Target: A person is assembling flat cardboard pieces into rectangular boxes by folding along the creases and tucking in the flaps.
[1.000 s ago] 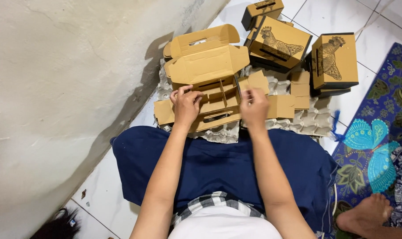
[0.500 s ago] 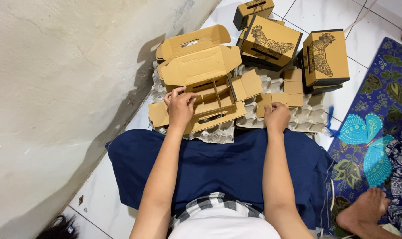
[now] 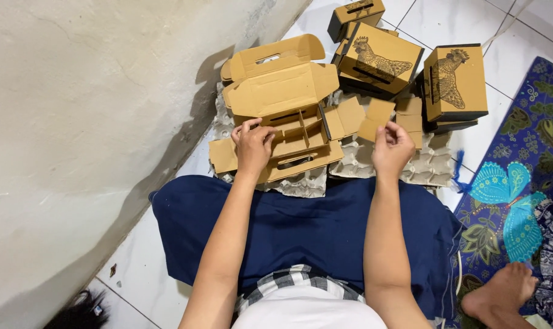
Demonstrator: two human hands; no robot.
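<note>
Fingers (image 3: 252,131) of the left hand (image 3: 253,149) curl down onto the open cardboard box (image 3: 288,137), pressing on its inner dividers at centre frame. That box is plain brown, its handled lid flung back toward the top of the frame, slotted partitions showing inside, one side flap spread out to the right. It lies on grey egg trays (image 3: 355,164) just beyond the person's blue-draped lap (image 3: 301,225).

Over on the right, the right hand (image 3: 392,149) pinches a small loose cardboard piece (image 3: 376,119) between thumb and fingertips, holding it up just right of the box's flap. Half a second ago that hand was lower, resting near the tray's front edge; a second ago both hands were close together on the box. The left hand has barely shifted.

Closed boxes (image 3: 380,58) printed with a rooster stand in the upper right, and a butterfly-patterned mat (image 3: 508,201) covers the floor at the right edge.
</note>
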